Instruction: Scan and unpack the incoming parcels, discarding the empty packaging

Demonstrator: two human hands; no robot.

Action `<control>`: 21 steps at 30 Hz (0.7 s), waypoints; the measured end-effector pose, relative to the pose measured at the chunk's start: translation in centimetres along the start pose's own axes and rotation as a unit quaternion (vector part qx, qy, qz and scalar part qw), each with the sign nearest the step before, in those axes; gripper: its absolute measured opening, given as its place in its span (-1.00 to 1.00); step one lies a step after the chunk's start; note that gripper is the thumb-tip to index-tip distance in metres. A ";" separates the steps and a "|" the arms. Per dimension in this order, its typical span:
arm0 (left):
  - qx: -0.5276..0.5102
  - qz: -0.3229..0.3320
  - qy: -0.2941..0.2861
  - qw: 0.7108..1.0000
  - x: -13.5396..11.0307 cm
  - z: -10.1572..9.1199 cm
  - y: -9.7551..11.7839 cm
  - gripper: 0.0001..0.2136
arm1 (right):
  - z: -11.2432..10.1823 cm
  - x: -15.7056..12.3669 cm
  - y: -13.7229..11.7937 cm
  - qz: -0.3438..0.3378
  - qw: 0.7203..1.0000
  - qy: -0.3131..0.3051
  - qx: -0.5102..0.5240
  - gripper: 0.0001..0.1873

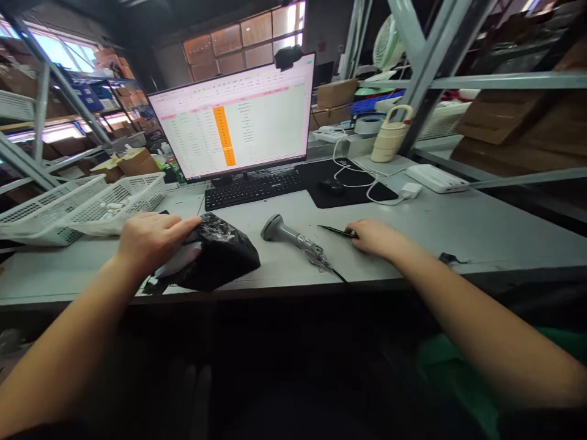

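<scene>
My left hand (153, 238) is closed over the top of a black box-shaped package (224, 256), its surface shiny like plastic film on top. The package rests near the desk's front edge, and something pale shows beneath my fingers. Over on the right, my right hand (371, 236) lies low on the desk, fingers pinched round a slim dark pointed pen-like tool (337, 231) whose tip points left. Between both hands lies a grey barcode scanner (287, 234), with clear film round its handle and a black cable running off the front edge.
Behind stand a monitor (257, 122) showing a spreadsheet, a black keyboard (252, 189) and a mouse (332, 186) on a black mat. White baskets (114, 205) are at left. A cream tumbler (389, 137), white power bank (438, 177) and cables lie at right beside metal shelving.
</scene>
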State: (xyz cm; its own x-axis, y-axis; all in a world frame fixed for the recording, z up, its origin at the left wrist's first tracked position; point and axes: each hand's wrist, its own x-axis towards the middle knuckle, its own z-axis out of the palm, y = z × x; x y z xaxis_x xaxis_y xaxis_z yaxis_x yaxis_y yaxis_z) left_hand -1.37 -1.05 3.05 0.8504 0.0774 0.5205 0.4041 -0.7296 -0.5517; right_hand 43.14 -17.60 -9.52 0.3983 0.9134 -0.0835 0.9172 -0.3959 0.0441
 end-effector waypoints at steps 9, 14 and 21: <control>-0.315 -0.176 -0.001 0.933 1.6 -0.2 5.6 -0.75 | -3.8 -4.6 -6.7 -0.117 0.896 0.173 0.392 -0.49; -0.396 -0.196 0.039 0.896 2.8 1.7 7.7 -0.81 | -2.8 -7.0 -15.1 -0.184 0.691 0.032 0.698 -0.48; -0.393 -0.219 0.089 0.888 1.4 4.2 10.7 -0.68 | 0.1 -5.6 -20.6 -0.148 0.610 0.046 0.777 -0.50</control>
State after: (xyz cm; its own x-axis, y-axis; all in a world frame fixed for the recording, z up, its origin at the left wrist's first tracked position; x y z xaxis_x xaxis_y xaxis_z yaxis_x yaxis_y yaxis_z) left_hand 5.53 -5.92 -4.87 0.5744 0.4141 0.7062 0.2637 -0.9102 0.3192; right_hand 22.00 -14.59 -10.07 0.2767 0.9398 0.2003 -0.1244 0.2418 -0.9623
